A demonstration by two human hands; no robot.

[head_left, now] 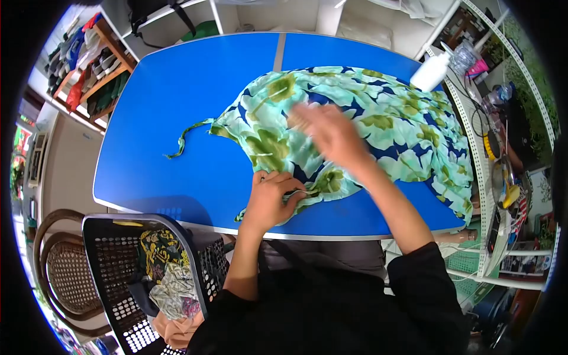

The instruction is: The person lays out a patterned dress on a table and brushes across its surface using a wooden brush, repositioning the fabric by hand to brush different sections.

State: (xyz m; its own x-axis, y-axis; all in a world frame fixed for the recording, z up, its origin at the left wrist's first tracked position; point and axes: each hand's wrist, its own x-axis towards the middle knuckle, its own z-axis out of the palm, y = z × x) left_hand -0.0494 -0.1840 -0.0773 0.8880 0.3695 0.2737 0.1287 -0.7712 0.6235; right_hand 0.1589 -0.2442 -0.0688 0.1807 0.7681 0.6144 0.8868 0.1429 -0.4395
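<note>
A floral garment in mint green, olive and navy lies spread across the blue table, its right part bunched in folds. A thin tie strap of the same print trails off its left side. My left hand is closed on the garment's near edge, thumb and fingers pinching the cloth close to the table's front. Over the middle of the garment is my right hand, blurred by motion, with its fingers stretched out to the left and nothing visible in them. Whether it touches the cloth I cannot tell.
The blue table has a pale front edge. A black plastic basket with crumpled clothes stands at the front left, beside a cane chair. A white bottle stands at the back right, near a white metal rack.
</note>
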